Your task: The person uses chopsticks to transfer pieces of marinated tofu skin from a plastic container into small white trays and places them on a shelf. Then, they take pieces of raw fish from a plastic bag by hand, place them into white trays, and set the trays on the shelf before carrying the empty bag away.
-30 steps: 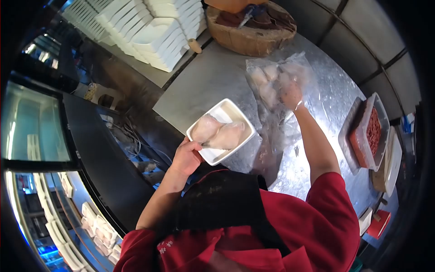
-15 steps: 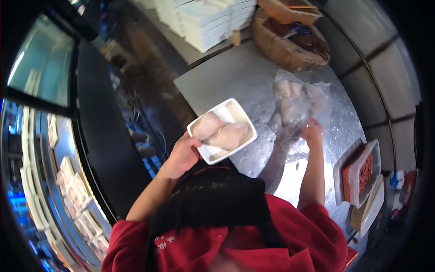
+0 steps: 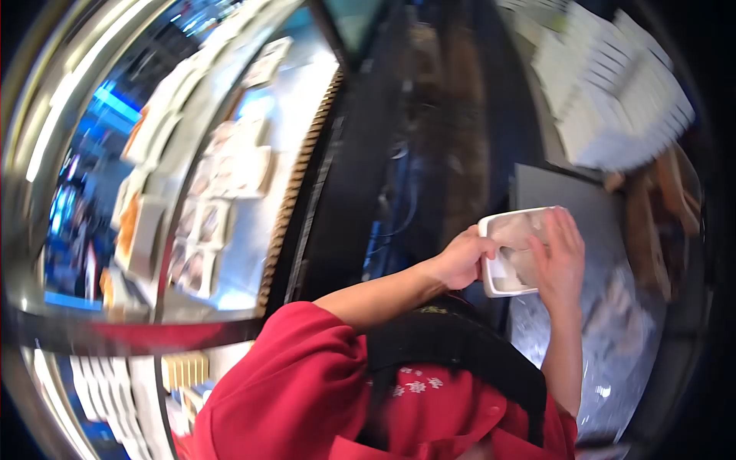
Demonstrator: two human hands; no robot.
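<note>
My left hand (image 3: 462, 259) grips the left edge of a small white tray (image 3: 502, 287), its thumb over the rim. Two pale raw chicken pieces (image 3: 518, 231) lie in the tray. My right hand (image 3: 561, 259) is over the tray's right side, fingers stretched out flat against the chicken and hiding part of it. Below and to the right, more pale chicken in clear plastic (image 3: 617, 310) rests on the wet metal counter (image 3: 563, 195).
To the left runs a lit display case (image 3: 245, 264) holding trays of meat (image 3: 207, 222). Stacked white trays (image 3: 613, 84) stand at the upper right. Beside them is a brown basket (image 3: 648, 230).
The view has swung left towards the display case. My right hand has left the plastic-wrapped chicken on the counter and come onto the tray, which my left hand still holds.
</note>
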